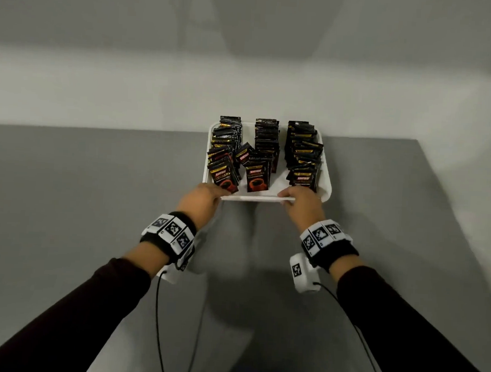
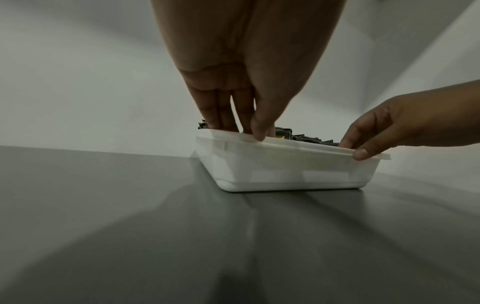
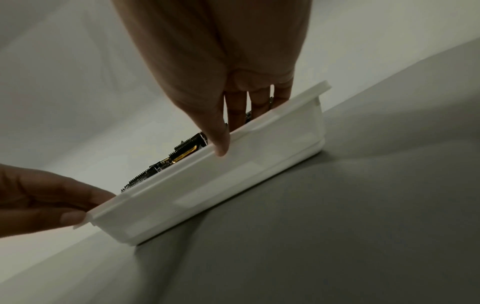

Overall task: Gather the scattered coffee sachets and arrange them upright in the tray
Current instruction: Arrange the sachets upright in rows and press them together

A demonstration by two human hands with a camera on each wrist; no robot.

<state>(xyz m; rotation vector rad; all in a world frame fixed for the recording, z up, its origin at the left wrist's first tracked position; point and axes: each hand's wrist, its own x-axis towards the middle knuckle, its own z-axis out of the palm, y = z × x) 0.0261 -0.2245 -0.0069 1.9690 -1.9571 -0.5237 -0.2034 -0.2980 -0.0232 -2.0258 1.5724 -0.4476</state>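
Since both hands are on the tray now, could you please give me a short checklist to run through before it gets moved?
1. Left hand grips the near rim of the tray, thumb outside, fingers inside: ok.
2. Right hand pinches the same rim: ok.
3. Tray sits flat on the grey table: ok.
4. No loose sachets visible on the table: ok.
5. All coffee sachets upright in three rows: not ok, one sachet lies tilted between the left and middle rows.
6. Far rim clear of the wall: cannot tell.
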